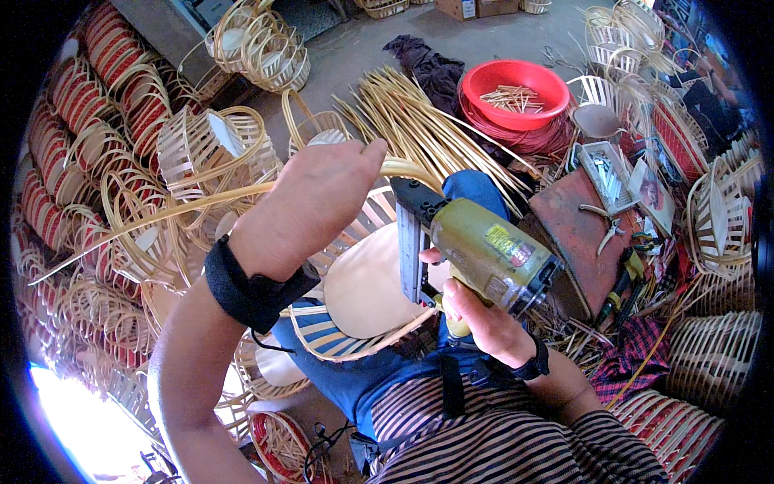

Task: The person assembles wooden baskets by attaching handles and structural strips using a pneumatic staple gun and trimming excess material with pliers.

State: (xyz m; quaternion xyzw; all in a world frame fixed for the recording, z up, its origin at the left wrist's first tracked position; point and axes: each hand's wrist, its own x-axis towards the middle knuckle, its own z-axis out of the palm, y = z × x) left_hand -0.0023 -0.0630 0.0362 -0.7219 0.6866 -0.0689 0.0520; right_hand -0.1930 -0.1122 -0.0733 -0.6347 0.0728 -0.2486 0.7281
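Observation:
A half-made woven basket (379,348) with pale slats and a smooth oval base (367,290) rests on my lap. My left hand (318,194) is closed over its far rim, gripping a long cane strip (153,214) whose loose end trails to the left. The fingertips are partly hidden behind the hand. Wrapped round the handle of an olive-green staple gun (492,250) is my right hand (484,319). The gun's black nose meets the rim just right of my left hand, and its slim magazine hangs down over the basket's inside.
Stacked baskets (133,105) crowd the left side. Ahead lie a bundle of cane sticks (427,129) and a red basin (556,101) holding short sticks. At right, pliers (609,228) and a tray of metal pieces (606,179) sit on a reddish board (568,222).

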